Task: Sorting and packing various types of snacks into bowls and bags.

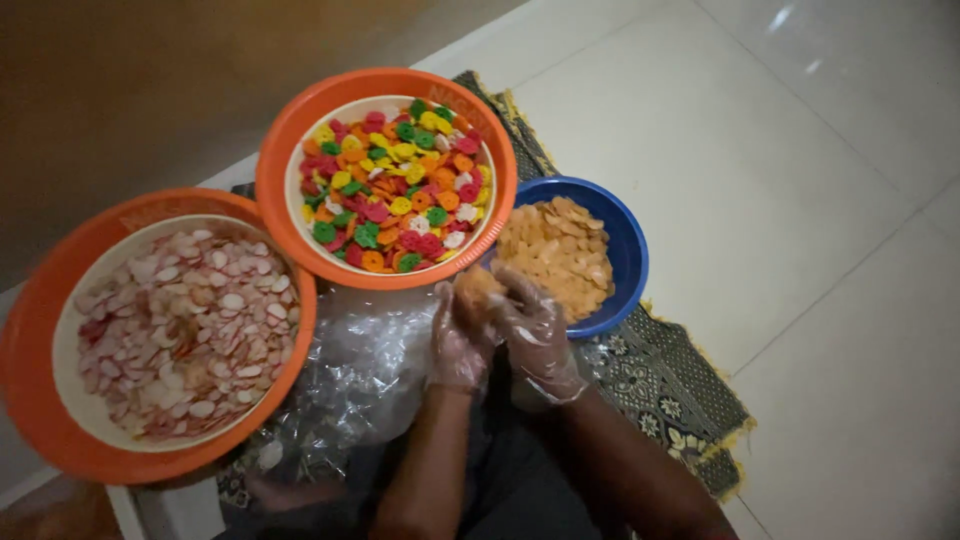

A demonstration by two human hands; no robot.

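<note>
Seen from above, two hands in thin clear plastic gloves are brought together over the lap; the left hand [460,345] and the right hand [535,335] are cupped round a small clump of orange crackers [477,287], the fingers curled and pressed close about it, though whether a bag is also held cannot be told. The clump is held just beside the near rim of a blue bowl [628,245], which is filled with more pale orange crackers; these look light, dry and brittle, so a loose, scooping hold from below is judged safer than a squeeze, and the gloves may make them slippery. A heap of crumpled clear plastic bags [350,375] lies just left of the hands. Beyond it an orange basin [275,165] of red, green, yellow and orange crackers is set, touching the blue bowl; a second orange basin [30,350] of pink-and-white crackers stands at the left. A dark patterned mat [660,375] is spread on the pale tiled floor [800,200].
</note>
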